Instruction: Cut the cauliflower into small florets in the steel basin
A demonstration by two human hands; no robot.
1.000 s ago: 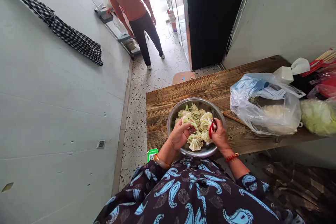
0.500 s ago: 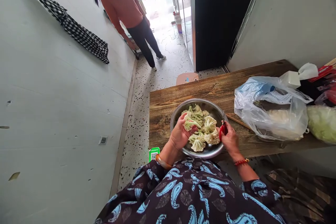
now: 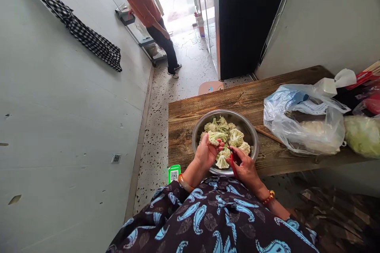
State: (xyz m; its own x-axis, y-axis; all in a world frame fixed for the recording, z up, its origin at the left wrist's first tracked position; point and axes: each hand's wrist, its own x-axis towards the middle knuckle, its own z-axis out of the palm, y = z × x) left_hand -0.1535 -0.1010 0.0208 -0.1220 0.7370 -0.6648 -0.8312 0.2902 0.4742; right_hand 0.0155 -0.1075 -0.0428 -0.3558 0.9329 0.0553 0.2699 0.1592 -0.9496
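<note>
Over the round silver metal bowl point(image 3: 251, 131), your left hand point(image 3: 207, 155) clasps a pale, green-stemmed cauliflower floret point(image 3: 215, 137), while your right hand point(image 3: 245, 167) grips red-handled, dark-bladed scissors point(image 3: 232, 161) just beside it.

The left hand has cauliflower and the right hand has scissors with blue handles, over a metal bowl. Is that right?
Not quite: the head view shows the scissors have red handles, not blue. The left hand does hold cauliflower, the right hand the scissors, over a metal bowl.
</note>
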